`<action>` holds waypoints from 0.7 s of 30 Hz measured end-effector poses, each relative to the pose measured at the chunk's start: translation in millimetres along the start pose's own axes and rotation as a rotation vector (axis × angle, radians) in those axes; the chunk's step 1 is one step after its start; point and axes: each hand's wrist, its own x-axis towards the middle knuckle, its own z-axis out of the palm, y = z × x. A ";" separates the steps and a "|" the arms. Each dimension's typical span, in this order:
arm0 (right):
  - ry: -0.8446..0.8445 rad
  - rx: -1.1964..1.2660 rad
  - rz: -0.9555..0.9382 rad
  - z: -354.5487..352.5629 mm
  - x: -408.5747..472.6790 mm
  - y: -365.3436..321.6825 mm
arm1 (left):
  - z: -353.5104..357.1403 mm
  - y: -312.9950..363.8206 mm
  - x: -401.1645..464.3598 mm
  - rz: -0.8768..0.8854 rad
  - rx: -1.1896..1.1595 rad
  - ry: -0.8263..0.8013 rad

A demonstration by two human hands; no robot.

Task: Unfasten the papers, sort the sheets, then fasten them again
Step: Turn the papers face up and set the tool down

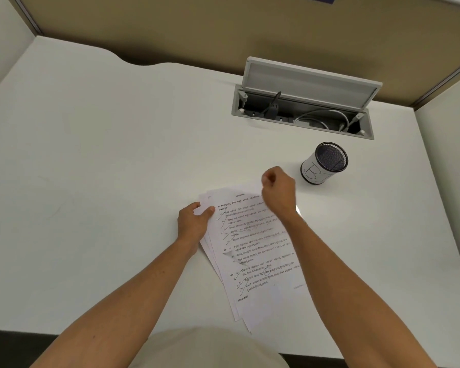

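1. One stack of printed sheets (252, 251) lies flat on the white desk (104, 155), right in front of the person, near the desk's near edge and a little right of centre.
2. Its long axis runs from near to far, tilted so the far end leans left and the near end swings right; the text's top line sits at the far end.
3. The sheets are fanned, not squared: at least three or four separate edges show along the left side and at the near corner, though the exact count cannot be told.
4. Left hand (194, 221) is on the far left edge of the stack, thumb on top of the upper sheet and fingers curled around the paper edge, pinching it.
5. Right hand (278, 191) is over the far right corner of the stack, fingers curled into a loose fist; whether anything is pinched inside cannot be told, and the corner itself is hidden under it.
6. One mesh pen cup (324, 163) wrapped in white paper stands upright just far-right of the right hand, apart from the papers.
7. One cable box (303, 115) is set into the desk further back, its lid (311, 83) tipped up, cables coiled inside.
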 end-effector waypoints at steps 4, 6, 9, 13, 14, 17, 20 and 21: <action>0.268 0.147 0.081 -41.3 21.8 9.6 | 1.0 1.0 0.9 -0.014 -0.010 0.001; 0.382 0.181 0.126 -60.7 31.9 14.9 | -0.1 0.3 2.3 -0.030 -0.019 -0.011; 0.511 0.183 0.183 -86.1 43.3 24.6 | -1.1 -0.4 4.8 -0.031 0.000 -0.044; 0.551 0.166 0.237 -105.8 56.3 37.7 | -1.0 1.7 2.7 -0.025 0.006 -0.045; 0.544 0.149 0.245 -109.2 59.2 40.9 | -1.0 2.0 2.0 -0.021 0.010 -0.044; 0.495 0.076 0.251 -114.2 65.2 48.2 | -2.6 4.6 0.7 -0.020 0.006 -0.051; 0.484 0.045 0.224 -115.3 66.3 50.3 | -3.5 5.5 -0.7 -0.025 -0.004 -0.052; 0.491 0.043 0.222 -115.4 65.9 51.3 | -3.6 4.8 -0.9 -0.026 -0.005 -0.055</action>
